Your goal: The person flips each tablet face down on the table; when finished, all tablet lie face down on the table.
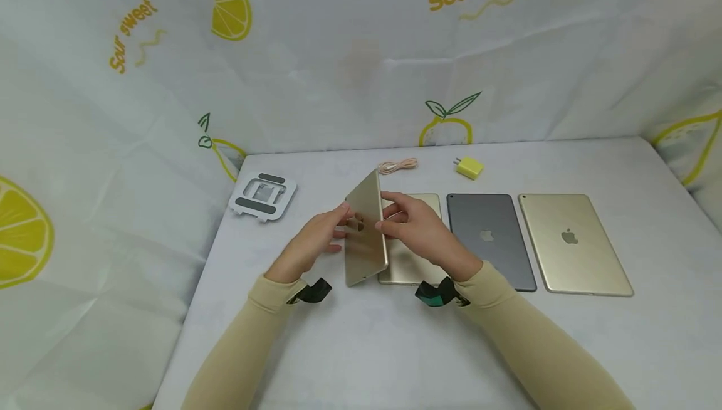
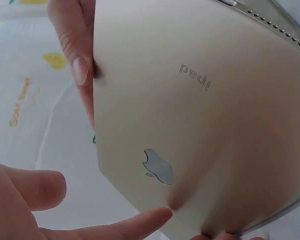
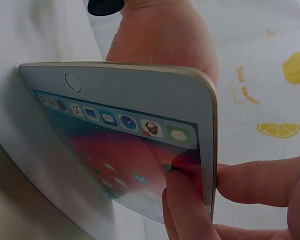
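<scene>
A gold tablet (image 1: 363, 250) with an apple logo stands tilted on edge over the table. My right hand (image 1: 423, 228) pinches its right edge between thumb and fingers; in the right wrist view those fingers lie over the lit screen (image 3: 122, 155) with its row of app icons. On the other side, my left hand (image 1: 313, 234) has its fingers stretched out against the tablet's back, and its index fingertip (image 2: 162, 216) touches near the logo in the left wrist view. Another gold tablet (image 1: 414, 266) lies flat, partly hidden behind the raised one and the right hand.
To the right lie a grey tablet (image 1: 485, 215) and a third gold tablet (image 1: 575, 262), both backs up. A white stand with grey pads (image 1: 255, 204) is at the back left. Along the back are a coiled pink cable (image 1: 397, 166) and a yellow charger plug (image 1: 469, 168).
</scene>
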{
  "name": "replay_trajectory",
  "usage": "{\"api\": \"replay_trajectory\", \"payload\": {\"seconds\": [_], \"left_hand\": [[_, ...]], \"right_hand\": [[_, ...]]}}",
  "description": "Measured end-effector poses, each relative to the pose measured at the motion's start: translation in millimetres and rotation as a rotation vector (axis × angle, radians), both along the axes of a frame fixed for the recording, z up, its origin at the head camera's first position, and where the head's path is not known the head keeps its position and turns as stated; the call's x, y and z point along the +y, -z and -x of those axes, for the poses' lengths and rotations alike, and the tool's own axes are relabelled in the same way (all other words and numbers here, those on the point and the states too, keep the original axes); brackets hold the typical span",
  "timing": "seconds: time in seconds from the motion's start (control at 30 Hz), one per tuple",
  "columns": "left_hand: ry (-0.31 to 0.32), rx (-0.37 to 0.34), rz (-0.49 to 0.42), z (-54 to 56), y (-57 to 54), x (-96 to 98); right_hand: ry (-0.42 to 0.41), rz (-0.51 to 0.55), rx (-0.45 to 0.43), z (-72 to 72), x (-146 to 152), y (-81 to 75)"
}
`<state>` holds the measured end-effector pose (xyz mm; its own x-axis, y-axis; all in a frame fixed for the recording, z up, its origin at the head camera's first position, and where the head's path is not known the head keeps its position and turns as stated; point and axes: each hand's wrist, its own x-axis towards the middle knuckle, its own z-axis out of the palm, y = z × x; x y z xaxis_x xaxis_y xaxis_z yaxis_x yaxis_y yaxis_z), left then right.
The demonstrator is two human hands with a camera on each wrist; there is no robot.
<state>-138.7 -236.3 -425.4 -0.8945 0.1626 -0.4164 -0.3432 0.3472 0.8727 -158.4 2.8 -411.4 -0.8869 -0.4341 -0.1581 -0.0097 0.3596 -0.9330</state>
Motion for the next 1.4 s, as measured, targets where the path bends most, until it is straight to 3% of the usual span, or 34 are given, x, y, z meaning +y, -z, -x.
{"api": "replay_trajectory", "payload": {"seconds": [0.23, 0.6, 1.0, 1.4], "left_hand": [[-0.029, -0.011, 0.03, 1.1, 0.3, -3.3], [-0.078, -0.033, 0.102, 4.0, -3.9, -12.5], [-0.041, 0.022, 0.282, 1.4, -1.6, -25.4], [-0.021, 0.064, 0.332, 2.2, -5.3, -32.9]], "right_hand": [[0.011, 0.038, -0.05, 2.1, -1, 2.5], [0.014, -0.035, -0.028, 3.5, -7, 14.1], [0.029, 0.051, -0.207, -1.8, -12, 25.6], [0.0, 0.089, -0.238, -4.2, -16, 32.2]]}}
